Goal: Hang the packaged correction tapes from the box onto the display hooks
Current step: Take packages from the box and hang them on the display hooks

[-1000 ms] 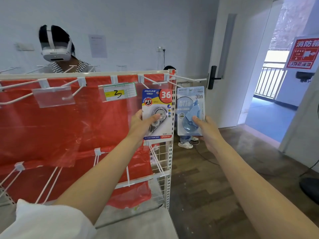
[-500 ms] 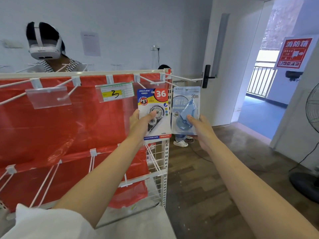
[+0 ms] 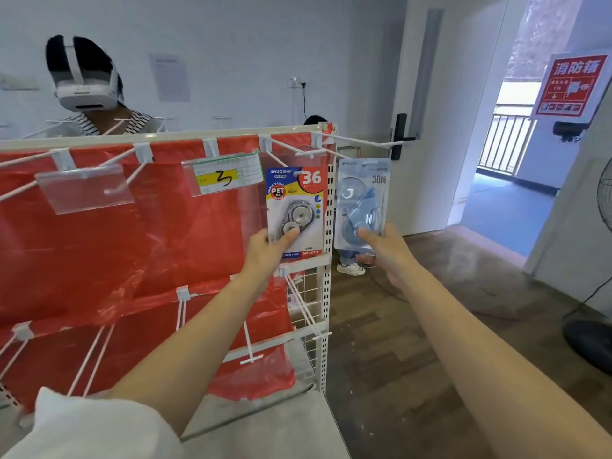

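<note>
My left hand [image 3: 270,248] grips the lower edge of a white, blue and red correction tape pack marked 36 [image 3: 296,210]. Its top sits right at a white display hook [image 3: 306,153] on the upper rail of the red-backed rack [image 3: 99,246]. My right hand [image 3: 384,246] holds a pale blue correction tape pack marked 30m [image 3: 362,200] by its bottom, just right of the rack's post, under the long corner hook [image 3: 361,140]. I cannot tell whether either pack is threaded on its hook. The box is out of view.
More white hooks and two clear label holders, one with a yellow tag [image 3: 225,175], line the rack. A person wearing a headset [image 3: 84,84] stands behind it. A door [image 3: 427,111] and doorway lie to the right; a floor fan [image 3: 596,293] stands at the far right.
Both hands stay raised at the top right hooks with their packs, each pack shifted slightly; my head moved a little, shifting the scene in view.
</note>
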Demonstrator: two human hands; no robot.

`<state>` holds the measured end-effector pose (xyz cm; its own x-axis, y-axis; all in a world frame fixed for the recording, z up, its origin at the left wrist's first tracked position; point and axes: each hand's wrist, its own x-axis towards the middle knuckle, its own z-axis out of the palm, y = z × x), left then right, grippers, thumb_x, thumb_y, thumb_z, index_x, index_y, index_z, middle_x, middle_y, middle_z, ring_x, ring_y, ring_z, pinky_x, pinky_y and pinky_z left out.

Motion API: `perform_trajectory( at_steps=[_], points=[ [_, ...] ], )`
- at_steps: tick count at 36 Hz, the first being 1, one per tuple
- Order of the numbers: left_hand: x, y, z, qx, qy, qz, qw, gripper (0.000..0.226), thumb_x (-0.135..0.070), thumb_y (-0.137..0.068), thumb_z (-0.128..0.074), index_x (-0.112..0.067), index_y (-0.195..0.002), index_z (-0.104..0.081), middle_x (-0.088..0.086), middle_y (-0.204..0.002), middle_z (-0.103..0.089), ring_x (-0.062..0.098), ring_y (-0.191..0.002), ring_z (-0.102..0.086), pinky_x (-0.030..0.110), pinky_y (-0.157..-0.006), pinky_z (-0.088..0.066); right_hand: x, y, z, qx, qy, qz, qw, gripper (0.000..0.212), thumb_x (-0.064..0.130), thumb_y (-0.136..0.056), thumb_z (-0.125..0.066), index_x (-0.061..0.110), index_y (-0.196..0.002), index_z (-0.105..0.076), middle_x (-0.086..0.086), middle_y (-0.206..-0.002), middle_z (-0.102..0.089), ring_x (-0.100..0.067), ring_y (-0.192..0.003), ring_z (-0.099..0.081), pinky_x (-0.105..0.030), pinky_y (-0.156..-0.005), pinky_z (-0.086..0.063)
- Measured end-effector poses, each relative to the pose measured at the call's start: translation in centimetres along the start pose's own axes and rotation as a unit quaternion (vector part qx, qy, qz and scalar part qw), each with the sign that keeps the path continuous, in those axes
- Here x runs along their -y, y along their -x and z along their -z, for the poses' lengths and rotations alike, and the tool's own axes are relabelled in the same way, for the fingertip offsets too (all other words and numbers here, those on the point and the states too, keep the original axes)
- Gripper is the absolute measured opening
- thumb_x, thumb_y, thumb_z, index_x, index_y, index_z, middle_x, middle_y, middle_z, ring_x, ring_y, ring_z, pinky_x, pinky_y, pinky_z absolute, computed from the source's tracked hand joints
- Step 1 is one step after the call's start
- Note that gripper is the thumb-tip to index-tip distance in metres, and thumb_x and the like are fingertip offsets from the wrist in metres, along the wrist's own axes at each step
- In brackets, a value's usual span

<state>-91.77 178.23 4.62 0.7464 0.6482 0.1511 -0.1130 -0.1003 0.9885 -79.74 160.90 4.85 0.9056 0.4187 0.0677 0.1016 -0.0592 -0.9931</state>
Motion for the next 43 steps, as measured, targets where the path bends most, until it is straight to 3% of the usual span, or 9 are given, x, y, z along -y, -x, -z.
perform_trajectory(
  at_steps=[7,16,20,24,26,31,36,39,43],
  points=[
    [1.0,-3.7,0.9,-0.026,-0.056,0.011,0.998,0.021,-0.033,-0.081,-0.074,-0.014,-0.089,-0.067,0.007,-0.089,-0.067,0.022,-0.085,-0.061,0.039,-0.077,-0.052,-0.2,-2.5,-2.0,0.018,0.058,-0.01,0.998,0.052,0.034,-0.092,-0.059,0.015,-0.138,-0.044,-0.011,-0.124,-0.057,-0.032,-0.114,-0.057,-0.054,-0.097,-0.048],
    [1.9,-7.6,1.3,-0.048,-0.061,0.024,0.997,0.037,-0.037,-0.076,-0.078,-0.007,-0.083,-0.059,0.008,-0.086,-0.063,0.031,-0.095,-0.065,0.054,-0.087,-0.053,0.5,-6.3,-4.2,0.012,0.077,0.009,0.997,0.037,0.024,-0.095,-0.054,0.007,-0.127,-0.052,-0.001,-0.09,-0.055,-0.023,-0.091,-0.055,-0.038,-0.085,-0.048],
    [2.0,-9.1,1.8,-0.053,-0.085,0.022,0.995,0.046,-0.044,-0.072,-0.079,-0.014,-0.064,-0.044,0.002,-0.068,-0.05,0.025,-0.082,-0.06,0.055,-0.085,-0.054,0.2,-8.3,-5.3,-0.004,0.084,0.021,0.996,0.037,0.021,-0.096,-0.054,0.007,-0.13,-0.05,-0.008,-0.105,-0.057,-0.02,-0.095,-0.054,-0.028,-0.075,-0.044],
    [1.6,-10.0,1.7,-0.062,-0.084,0.025,0.994,0.036,-0.033,-0.08,-0.075,-0.004,-0.079,-0.053,0.013,-0.092,-0.061,0.026,-0.086,-0.065,0.042,-0.073,-0.06,0.3,-9.8,-6.5,-0.035,0.083,0.037,0.995,0.046,0.023,-0.095,-0.057,0.004,-0.135,-0.047,-0.014,-0.125,-0.058,-0.026,-0.113,-0.055,-0.032,-0.09,-0.044],
    [1.8,-10.8,1.9,-0.07,-0.088,0.029,0.993,0.039,-0.036,-0.078,-0.077,-0.004,-0.083,-0.056,0.014,-0.096,-0.064,0.03,-0.09,-0.067,0.047,-0.078,-0.058,0.3,-10.3,-6.9,-0.048,0.083,0.044,0.994,0.05,0.026,-0.092,-0.061,0.003,-0.135,-0.046,-0.015,-0.129,-0.057,-0.029,-0.118,-0.054,-0.037,-0.099,-0.045],
    [2.5,-13.5,2.8,-0.068,-0.11,0.032,0.991,0.082,-0.073,-0.042,-0.077,-0.006,-0.086,-0.065,0.011,-0.095,-0.071,0.027,-0.09,-0.069,0.048,-0.086,-0.055,0.4,-11.7,-7.5,-0.077,0.073,0.043,0.993,0.06,0.034,-0.088,-0.065,0.004,-0.135,-0.043,-0.012,-0.13,-0.055,-0.027,-0.118,-0.053,-0.039,-0.098,-0.047],
    [1.4,-13.7,2.9,-0.069,-0.118,0.049,0.989,0.066,-0.061,-0.057,-0.08,-0.005,-0.087,-0.064,0.012,-0.099,-0.069,0.029,-0.088,-0.068,0.047,-0.082,-0.057,0.9,-12.6,-8.0,-0.087,0.085,0.064,0.99,0.053,0.028,-0.091,-0.061,0.004,-0.135,-0.042,-0.014,-0.13,-0.054,-0.029,-0.12,-0.053,-0.04,-0.101,-0.044],
    [1.3,-13.6,2.9,-0.076,-0.113,0.05,0.989,0.038,-0.035,-0.077,-0.078,-0.004,-0.094,-0.065,0.016,-0.105,-0.068,0.03,-0.089,-0.069,0.045,-0.076,-0.059,1.0,-12.7,-8.3,-0.088,0.097,0.058,0.99,0.05,0.027,-0.092,-0.059,0.003,-0.134,-0.043,-0.015,-0.13,-0.054,-0.029,-0.119,-0.053,-0.04,-0.101,-0.045],
    [1.2,-13.5,3.1,-0.067,-0.119,0.041,0.99,0.033,-0.031,-0.08,-0.076,-0.006,-0.099,-0.064,0.015,-0.105,-0.068,0.03,-0.087,-0.07,0.042,-0.075,-0.059,1.1,-12.8,-8.5,-0.08,0.097,0.04,0.991,0.055,0.03,-0.091,-0.059,0.004,-0.134,-0.037,-0.016,-0.129,-0.052,-0.032,-0.115,-0.055,-0.047,-0.095,-0.049]
  ],
)
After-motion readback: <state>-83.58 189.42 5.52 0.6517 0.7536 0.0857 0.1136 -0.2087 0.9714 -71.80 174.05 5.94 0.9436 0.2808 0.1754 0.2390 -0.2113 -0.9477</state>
